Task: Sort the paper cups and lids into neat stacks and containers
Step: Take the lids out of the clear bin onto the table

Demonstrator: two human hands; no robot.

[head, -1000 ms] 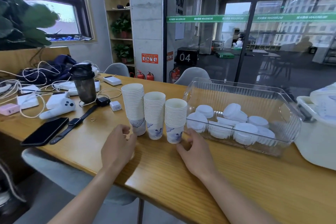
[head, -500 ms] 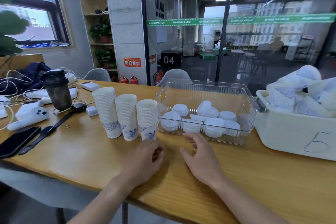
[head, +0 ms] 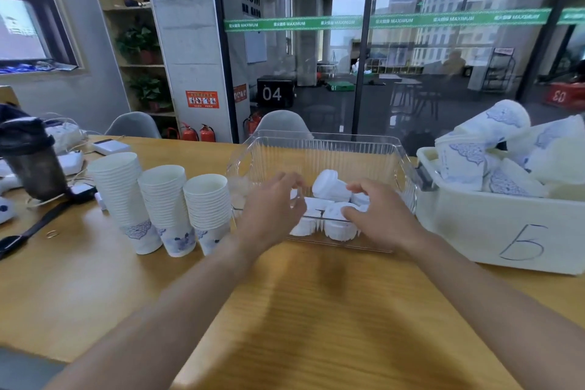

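Both hands raised at the near wall of the clear ribbed plastic container on the light wooden table. Left hand loosely curled, fingers relaxed, holding nothing. Right hand likewise half-curled over the near rim; actual contact with anything impossible to tell through the blur. Inside the container, white plastic lids in loose heaps. Just left of it, three neat stacks of white paper cups with blue print, side by side. To the right, white plastic bin marked "5", piled with jumbled loose cups.
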